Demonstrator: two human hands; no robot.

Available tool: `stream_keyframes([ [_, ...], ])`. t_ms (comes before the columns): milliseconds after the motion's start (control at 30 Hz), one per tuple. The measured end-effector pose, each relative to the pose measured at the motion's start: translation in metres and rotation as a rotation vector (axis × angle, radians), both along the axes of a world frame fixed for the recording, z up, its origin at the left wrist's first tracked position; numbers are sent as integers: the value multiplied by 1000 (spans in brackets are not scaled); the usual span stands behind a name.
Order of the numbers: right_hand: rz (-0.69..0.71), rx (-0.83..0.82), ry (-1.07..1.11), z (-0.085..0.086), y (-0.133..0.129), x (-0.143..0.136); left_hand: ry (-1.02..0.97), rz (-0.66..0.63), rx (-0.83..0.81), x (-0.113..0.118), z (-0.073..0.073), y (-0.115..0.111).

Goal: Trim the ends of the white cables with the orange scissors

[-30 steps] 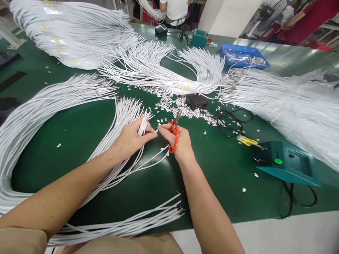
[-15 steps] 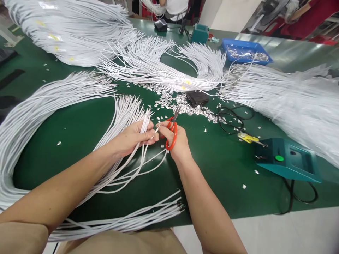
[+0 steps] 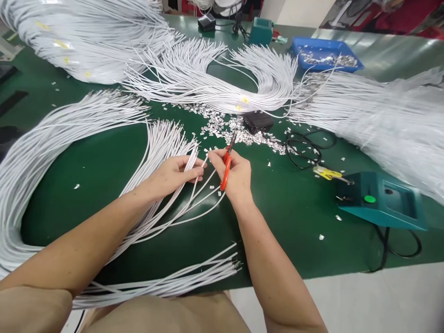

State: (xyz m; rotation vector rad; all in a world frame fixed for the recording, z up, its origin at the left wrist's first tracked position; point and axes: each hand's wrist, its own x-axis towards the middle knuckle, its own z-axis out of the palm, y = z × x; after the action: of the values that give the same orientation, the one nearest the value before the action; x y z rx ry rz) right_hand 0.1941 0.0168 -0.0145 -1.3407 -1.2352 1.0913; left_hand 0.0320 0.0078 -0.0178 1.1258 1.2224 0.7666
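White cables (image 3: 156, 217) fan across the green tabletop, and my left hand (image 3: 178, 173) is closed round several of them near their ends. One cable end rises from there toward my right hand (image 3: 232, 173), whose thumb and forefinger are pinched at its tip. Tucked in that same right hand are red-handled scissors (image 3: 226, 169), blades pointing away from me. A few loose cables pass beneath my right hand. Small silvery scraps (image 3: 225, 127) lie scattered just beyond both hands.
Large cable bundles (image 3: 83, 41) lie at the back left, more (image 3: 374, 106) under clear plastic at right. A teal device (image 3: 381, 199) with a green button stands at right, a yellow clip (image 3: 327, 173) beside it. Farther back are a black box (image 3: 258, 122) and a blue tray (image 3: 328, 55).
My left hand's fingers have straightened somewhat, and the scissors have turned more edge-on in my right hand. The whole view has shifted slightly.
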Motion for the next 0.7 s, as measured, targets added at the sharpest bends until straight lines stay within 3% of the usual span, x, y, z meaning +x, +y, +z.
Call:
stream_keyframes([
  [133, 15, -19, 1, -4, -1, -3, -16, 52, 37, 2, 2, 0],
  [367, 179, -188, 96, -1, 1, 0, -131, 157, 43, 3, 3, 2],
  [433, 211, -170, 8, -3, 5, 6, -108, 192, 52, 3, 4, 2],
  [533, 211, -98, -290, -10, 9, 14, -81, 235, 90, 2, 6, 2],
  [700, 327, -31, -668, -16, 7, 12, -9, 210, 155, 2, 7, 1],
])
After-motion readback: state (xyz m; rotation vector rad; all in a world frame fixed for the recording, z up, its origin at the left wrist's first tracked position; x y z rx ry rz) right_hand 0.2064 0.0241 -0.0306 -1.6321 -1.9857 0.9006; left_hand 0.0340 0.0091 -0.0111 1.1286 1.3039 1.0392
